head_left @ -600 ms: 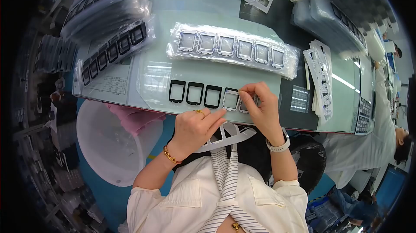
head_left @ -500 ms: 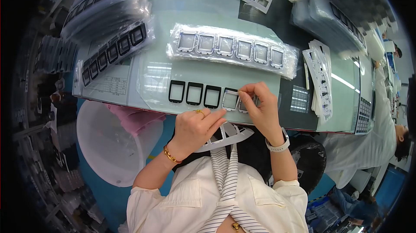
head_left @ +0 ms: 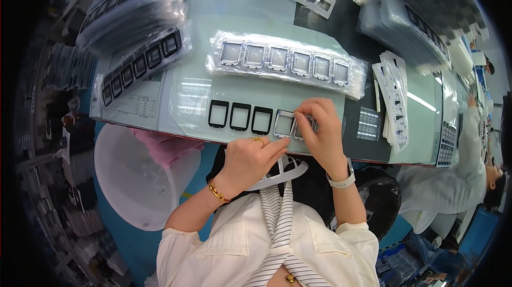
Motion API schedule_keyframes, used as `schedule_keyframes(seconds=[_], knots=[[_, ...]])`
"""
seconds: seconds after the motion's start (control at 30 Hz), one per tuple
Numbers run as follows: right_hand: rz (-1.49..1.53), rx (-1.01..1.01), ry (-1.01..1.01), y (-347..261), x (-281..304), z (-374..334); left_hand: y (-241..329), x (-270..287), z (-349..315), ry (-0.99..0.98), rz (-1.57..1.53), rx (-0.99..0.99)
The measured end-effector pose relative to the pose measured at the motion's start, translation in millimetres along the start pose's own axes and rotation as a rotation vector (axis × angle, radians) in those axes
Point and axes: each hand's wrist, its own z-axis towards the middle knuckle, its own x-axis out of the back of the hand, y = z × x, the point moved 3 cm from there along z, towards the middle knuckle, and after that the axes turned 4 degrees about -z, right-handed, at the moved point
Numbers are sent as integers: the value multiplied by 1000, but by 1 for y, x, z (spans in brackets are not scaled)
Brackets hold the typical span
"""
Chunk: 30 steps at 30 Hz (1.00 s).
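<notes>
Three black rectangular frames (head_left: 240, 117) lie in a row along the table's near edge. To their right comes a pale, silver-edged frame (head_left: 284, 125), then another silver-edged frame (head_left: 300, 130), partly hidden by my right hand. My right hand (head_left: 321, 132) is closed over that last one, thumb and index finger pinched near its upper left; what they hold is hidden. My left hand (head_left: 248, 160) has its index finger reaching to the pale frame's lower edge, the other fingers curled. A white strip with cut-outs (head_left: 296, 173) hangs below the left hand, apparently in its curled fingers.
Beyond the row lies a plastic-wrapped tray of silver frames (head_left: 288, 63). Wrapped stacks of frames stand at left (head_left: 141, 65) and right (head_left: 408, 31). White cut-out strips (head_left: 393, 100) lie at right. A white tub (head_left: 136, 180) with pink cloth stands below the table; a co-worker (head_left: 453, 180) is at right.
My left hand has shifted to the right along the table edge, and the white strip beneath it has tilted a little. My right hand has hardly moved.
</notes>
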Motion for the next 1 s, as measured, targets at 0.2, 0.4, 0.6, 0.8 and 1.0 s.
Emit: schedule_keyframes(seconds=[0.2, 0.4, 0.6, 0.8, 1.0], knots=[[-84, 26, -35, -1, -6, 3, 0, 0, 0, 11, -21, 4], [-343, 124, -49, -16, -9, 5, 1, 0, 0, 6, -27, 14], [-402, 51, 84, -24, 19, -5, -5, 0, -5, 49, -120, 2], [201, -37, -513, -44, 14, -35, -6, 18, -10, 81, -501, 243], [159, -131, -535, -35, 19, -38, -14, 32, -15, 25, -442, 130]])
